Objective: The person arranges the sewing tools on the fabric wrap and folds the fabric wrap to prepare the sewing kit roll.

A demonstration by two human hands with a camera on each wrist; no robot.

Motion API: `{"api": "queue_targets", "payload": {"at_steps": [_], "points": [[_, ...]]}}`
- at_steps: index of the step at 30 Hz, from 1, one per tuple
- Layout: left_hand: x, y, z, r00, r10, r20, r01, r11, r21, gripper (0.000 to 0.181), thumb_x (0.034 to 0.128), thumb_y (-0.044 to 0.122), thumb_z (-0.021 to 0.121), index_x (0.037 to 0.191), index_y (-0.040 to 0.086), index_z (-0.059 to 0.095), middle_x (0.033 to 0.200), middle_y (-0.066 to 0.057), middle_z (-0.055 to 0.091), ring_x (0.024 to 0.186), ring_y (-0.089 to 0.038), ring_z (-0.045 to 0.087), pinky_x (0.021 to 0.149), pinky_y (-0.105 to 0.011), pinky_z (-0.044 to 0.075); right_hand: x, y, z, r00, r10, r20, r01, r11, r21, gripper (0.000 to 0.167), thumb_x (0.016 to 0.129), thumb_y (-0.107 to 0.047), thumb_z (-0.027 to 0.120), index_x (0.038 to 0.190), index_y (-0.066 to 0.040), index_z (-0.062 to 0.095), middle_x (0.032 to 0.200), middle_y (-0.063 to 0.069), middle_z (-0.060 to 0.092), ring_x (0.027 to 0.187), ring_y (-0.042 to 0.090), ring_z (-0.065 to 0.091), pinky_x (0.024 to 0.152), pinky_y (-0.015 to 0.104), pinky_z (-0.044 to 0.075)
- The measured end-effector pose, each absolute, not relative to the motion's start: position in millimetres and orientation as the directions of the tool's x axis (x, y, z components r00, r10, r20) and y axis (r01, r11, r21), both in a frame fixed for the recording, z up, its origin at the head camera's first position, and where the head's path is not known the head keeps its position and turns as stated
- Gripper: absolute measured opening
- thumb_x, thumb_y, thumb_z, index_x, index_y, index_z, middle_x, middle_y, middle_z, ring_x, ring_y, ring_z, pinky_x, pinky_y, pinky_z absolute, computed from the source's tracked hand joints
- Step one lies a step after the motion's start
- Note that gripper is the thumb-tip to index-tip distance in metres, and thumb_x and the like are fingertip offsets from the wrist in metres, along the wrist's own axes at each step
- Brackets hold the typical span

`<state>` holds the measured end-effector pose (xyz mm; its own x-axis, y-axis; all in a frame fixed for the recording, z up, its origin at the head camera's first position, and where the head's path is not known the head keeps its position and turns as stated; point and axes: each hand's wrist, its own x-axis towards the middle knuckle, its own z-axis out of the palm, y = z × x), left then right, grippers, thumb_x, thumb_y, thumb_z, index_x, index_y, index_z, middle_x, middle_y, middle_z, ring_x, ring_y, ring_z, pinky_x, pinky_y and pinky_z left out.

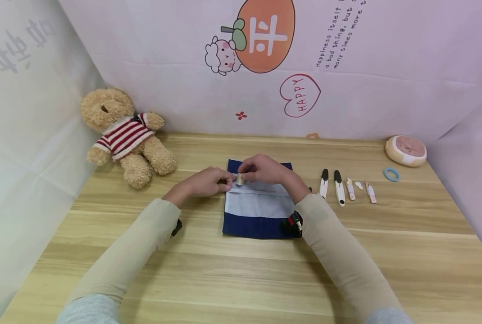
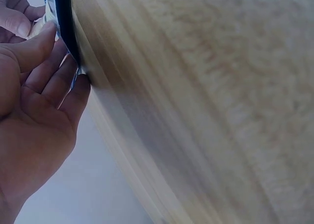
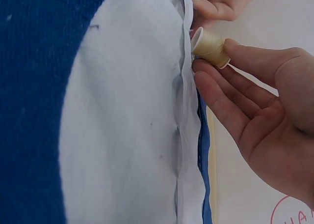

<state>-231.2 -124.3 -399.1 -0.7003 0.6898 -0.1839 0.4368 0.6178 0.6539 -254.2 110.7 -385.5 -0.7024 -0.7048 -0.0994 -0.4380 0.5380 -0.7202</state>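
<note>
A dark blue cloth (image 1: 257,227) with a pale grey panel (image 1: 257,207) lies on the table. A narrow pale strip (image 3: 185,96) runs along the panel, standing a little off it in the right wrist view. My right hand (image 1: 267,170) holds a spool of cream thread (image 3: 210,46) between thumb and fingers, tilted beside the strip near the cloth's left end. At that end my left hand (image 1: 210,182) pinches the strip's edge. In the left wrist view, its fingers (image 2: 56,81) touch the blue border, and most of the cloth is out of sight.
Right of the cloth lie two black-and-white thread snips (image 1: 339,189), two small pale wrapped items (image 1: 350,189), a small white piece (image 1: 359,185), and a blue ring (image 1: 392,174). Behind them sits a round pink-and-cream case (image 1: 406,150). A teddy bear (image 1: 123,135) leans at the back left.
</note>
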Motion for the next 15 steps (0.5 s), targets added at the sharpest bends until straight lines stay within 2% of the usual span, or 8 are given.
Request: {"api": "queue_targets", "payload": {"at_steps": [3, 5, 6, 15], "points": [[-230.8, -124.5, -399.3, -0.704, 0.687, -0.18, 0.442, 0.622, 0.647, 0.014, 0.1038, 0.01, 0.059, 0.091, 0.013, 0.063, 0.11, -0.003, 0.068, 0.104, -0.02, 0.06, 0.086, -0.036, 0.042, -253.8, 108.7, -386.3, -0.695, -0.712, -0.103, -0.434, 0.529, -0.729, 0.024, 0.099, -0.01, 0.065, 0.12, 0.0, 0.071, 0.111, 0.012, 0.072, 0.095, 0.021, 0.068, 0.081, 0.035, 0.056], [-230.6, -124.5, -399.0, -0.703, 0.689, -0.179, 0.446, 0.622, 0.643, 0.013, 0.1039, 0.01, 0.059, 0.092, 0.013, 0.063, 0.095, -0.001, 0.063, 0.088, -0.019, 0.055, 0.083, -0.035, 0.042, -253.3, 107.4, -386.4, -0.69, -0.716, -0.105, -0.428, 0.52, -0.739, 0.023, 0.099, -0.011, 0.066, 0.119, 0.0, 0.071, 0.111, 0.011, 0.072, 0.096, 0.021, 0.068, 0.081, 0.035, 0.056], [-230.3, -124.4, -398.7, -0.702, 0.689, -0.177, 0.451, 0.624, 0.639, 0.012, 0.1039, 0.011, 0.059, 0.092, 0.013, 0.063, 0.093, 0.0, 0.062, 0.085, -0.018, 0.054, 0.081, -0.035, 0.042, -253.1, 106.8, -386.5, -0.688, -0.718, -0.103, -0.426, 0.515, -0.744, 0.023, 0.099, -0.011, 0.067, 0.118, 0.0, 0.071, 0.111, 0.011, 0.072, 0.097, 0.021, 0.068, 0.082, 0.035, 0.055], [-229.1, -123.2, -395.9, -0.7, 0.691, -0.182, 0.462, 0.631, 0.623, 0.011, 0.1037, 0.012, 0.06, 0.093, 0.012, 0.063, 0.086, 0.001, 0.059, 0.077, -0.016, 0.051, 0.078, -0.034, 0.041, -251.9, 102.6, -387.0, -0.662, -0.74, -0.119, -0.395, 0.479, -0.784, 0.021, 0.097, -0.011, 0.069, 0.115, 0.0, 0.072, 0.111, 0.011, 0.07, 0.101, 0.024, 0.066, 0.083, 0.035, 0.055]]}}
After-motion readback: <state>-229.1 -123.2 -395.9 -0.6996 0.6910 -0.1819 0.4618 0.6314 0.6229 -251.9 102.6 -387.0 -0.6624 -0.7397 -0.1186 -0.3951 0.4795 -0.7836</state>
